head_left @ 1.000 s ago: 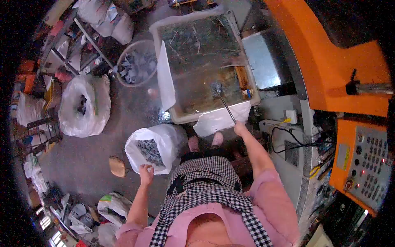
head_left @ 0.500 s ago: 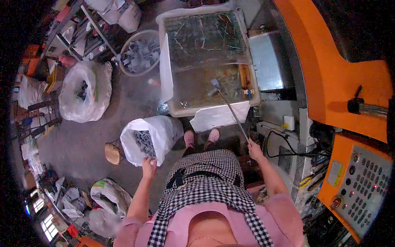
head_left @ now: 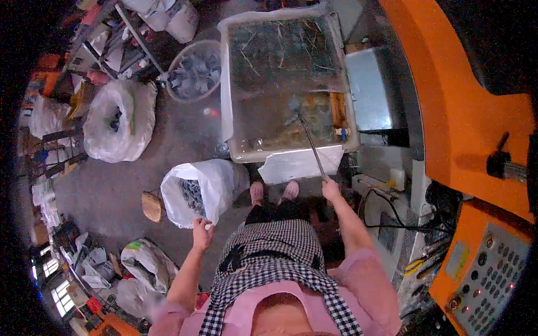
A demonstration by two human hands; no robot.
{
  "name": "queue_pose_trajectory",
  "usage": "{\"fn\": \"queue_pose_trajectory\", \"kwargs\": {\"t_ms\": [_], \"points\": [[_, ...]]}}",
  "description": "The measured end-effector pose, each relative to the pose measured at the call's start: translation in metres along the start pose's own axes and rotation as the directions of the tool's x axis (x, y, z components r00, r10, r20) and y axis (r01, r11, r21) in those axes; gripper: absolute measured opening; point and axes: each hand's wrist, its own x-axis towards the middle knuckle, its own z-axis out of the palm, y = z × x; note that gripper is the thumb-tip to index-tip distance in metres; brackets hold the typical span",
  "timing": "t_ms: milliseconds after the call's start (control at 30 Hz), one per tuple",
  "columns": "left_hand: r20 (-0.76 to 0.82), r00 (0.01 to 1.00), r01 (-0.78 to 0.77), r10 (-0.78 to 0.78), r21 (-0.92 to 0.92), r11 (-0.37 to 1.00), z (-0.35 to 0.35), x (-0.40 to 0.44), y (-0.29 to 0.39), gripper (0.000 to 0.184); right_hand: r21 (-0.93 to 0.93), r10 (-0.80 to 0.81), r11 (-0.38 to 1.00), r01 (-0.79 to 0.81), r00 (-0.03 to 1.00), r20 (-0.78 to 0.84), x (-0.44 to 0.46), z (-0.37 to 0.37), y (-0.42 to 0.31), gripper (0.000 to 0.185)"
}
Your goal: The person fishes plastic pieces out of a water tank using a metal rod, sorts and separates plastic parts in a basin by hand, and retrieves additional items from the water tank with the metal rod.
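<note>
My right hand is wrapped round the end of a long thin metal rod. The rod slants away from me over a wide tank of murky water, and its greyish head is at or under the surface; the head's kind is not clear. My left hand is closed beside the near rim of a white sack, with a small whitish bit at its fingertips that I cannot make out. Inside the sack lie many small grey pieces.
A white board leans at the tank's near edge. To the left stand a round tub of grey pieces, a plastic bag and a small stool. An orange machine with a button panel flanks my right.
My right hand has moved left and slightly forward, and the rod's head now looks lower in the water. My left hand has shifted a little down, its fingers more curled.
</note>
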Motion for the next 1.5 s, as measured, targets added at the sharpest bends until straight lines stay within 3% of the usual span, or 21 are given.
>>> {"fn": "queue_pose_trajectory", "kwargs": {"t_ms": [100,167,233,300,333,400,433,500,533,600,733,800,833,1033,1100,1233,1300,1333,1367,1500], "points": [[0.005,0.999,0.038,-0.037,-0.034,0.999,0.008,-0.003,-0.008,0.018,0.098,-0.034,0.994,0.048,0.990,-0.140,0.046,0.022,0.008,0.031],[0.061,0.991,0.122,-0.120,-0.031,0.992,0.014,-0.007,-0.010,0.019,0.224,-0.116,0.960,0.169,0.965,-0.234,0.076,0.027,0.006,0.030],[0.085,0.935,0.347,-0.344,-0.415,0.841,0.024,-0.006,-0.015,0.021,0.187,-0.085,0.973,0.134,0.965,-0.247,0.101,0.019,-0.015,0.029],[0.034,0.987,0.157,-0.155,-0.069,0.985,0.016,-0.014,-0.001,0.021,0.110,-0.103,0.986,0.127,0.974,-0.204,0.117,0.000,-0.042,0.029],[0.032,0.987,0.161,-0.159,-0.068,0.985,0.016,-0.016,0.002,0.021,0.109,-0.107,0.985,0.131,0.974,-0.200,0.139,0.003,-0.041,0.029],[-0.001,0.986,0.164,-0.165,-0.100,0.981,0.017,-0.021,0.008,0.021,-0.114,-0.405,0.914,0.388,0.873,-0.273,0.164,0.001,-0.044,0.033],[0.002,0.985,0.170,-0.171,-0.102,0.980,0.015,-0.025,0.010,0.021,-0.117,-0.405,0.914,0.388,0.875,-0.266,0.161,0.001,-0.046,0.033],[0.039,0.989,0.141,-0.142,0.035,0.989,0.008,-0.030,0.011,0.021,0.170,-0.137,0.964,0.203,0.932,-0.336,0.149,0.003,-0.056,0.039],[0.040,0.989,0.144,-0.145,0.033,0.989,0.007,-0.034,0.008,0.021,0.059,-0.254,0.955,0.291,0.904,-0.344,0.134,0.006,-0.047,0.040],[0.001,0.991,0.132,-0.132,0.029,0.991,0.010,-0.044,-0.001,0.023,-0.026,-0.307,0.949,0.313,0.904,-0.299,0.092,0.015,-0.023,0.043],[0.041,0.980,0.193,-0.195,0.067,0.979,0.013,-0.060,-0.003,0.025,0.105,-0.153,0.977,0.188,0.947,-0.281,0.033,0.029,0.012,0.044],[0.060,0.978,0.195,-0.198,0.058,0.979,0.017,-0.062,-0.006,0.025,0.197,0.031,0.980,-0.010,0.994,-0.107,0.023,0.026,0.017,0.044],[0.059,0.978,0.196,-0.200,0.059,0.979,0.018,-0.061,-0.006,0.025,0.198,0.030,0.980,-0.009,0.994,-0.106,0.025,0.026,0.016,0.044],[0.034,0.988,0.148,-0.148,-0.005,0.989,0.002,-0.048,0.022,0.022,0.158,-0.068,0.984,0.088,0.990,-0.127,0.057,0.031,-0.006,0.042],[-0.012,0.995,0.097,-0.096,0.053,0.994,0.005,-0.046,0.021,0.022,0.194,-0.225,0.933,0.304,0.911,-0.346,0.084,0.042,-0.009,0.041],[-0.009,0.977,0.212,-0.212,0.034,0.977,0.007,-0.045,0.022,0.022,0.300,-0.136,0.929,0.219,0.952,-0.274,0.124,0.038,-0.025,0.040],[-0.031,0.980,0.196,-0.196,0.002,0.981,0.014,-0.051,0.012,0.023,0.241,-0.204,0.926,0.291,0.922,-0.329,0.146,0.039,-0.027,0.040],[-0.037,0.980,0.198,-0.198,0.003,0.980,0.018,-0.051,0.011,0.023,0.075,-0.197,0.970,0.230,0.930,-0.310,0.162,0.040,-0.029,0.040],[-0.066,0.983,0.173,-0.170,0.031,0.985,0.022,-0.052,0.011,0.024,0.076,-0.202,0.969,0.236,0.929,-0.310,0.178,0.041,-0.029,0.040],[-0.058,0.982,0.183,-0.182,0.012,0.983,0.017,-0.045,0.039,0.026,0.260,-0.252,0.889,0.377,0.876,-0.411,0.217,0.030,-0.052,0.041]]}}
